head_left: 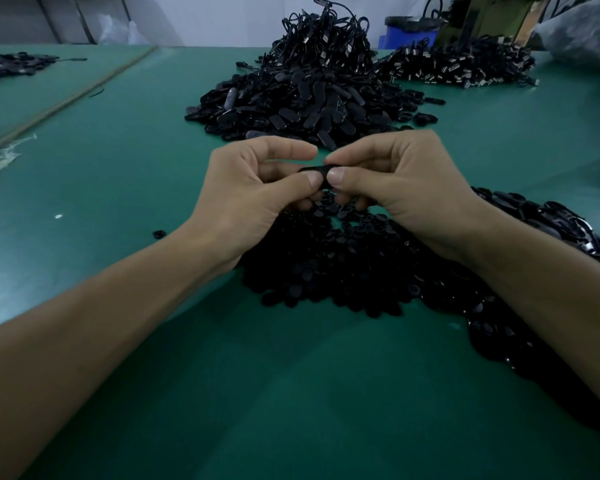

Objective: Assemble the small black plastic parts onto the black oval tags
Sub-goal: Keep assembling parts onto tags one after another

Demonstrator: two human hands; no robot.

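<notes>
Black oval tag: held in the air between the two hands, above the tabletop. Only a short dark strip shows between the thumb tips. Whether a small part sits on it cannot be told.
Left hand: fingers curled, with thumb and forefinger clamped on the tag's left end.
Right hand: fingers curled the same way, pinching the tag's right end. The two thumb tips almost meet.
Small black parts: a dark, low heap on the tabletop directly beneath the fingers, spreading toward the person between the two wrists.
Stray part: one small black piece lying alone, left of the left wrist.
Heap of oval tags: loose black ovals piled just beyond the fingers.
Corded pieces: a taller mound of black loops with pale metal ends, behind the oval heap.
Second corded heap: far beyond the fingers and to their right.
Dark heap along the right forearm: glossy black pieces, right of the fingers. The kind is unclear.
Tabletop: green and matte, carrying every heap.
Blue bin: beyond the tabletop's far edge.
</notes>
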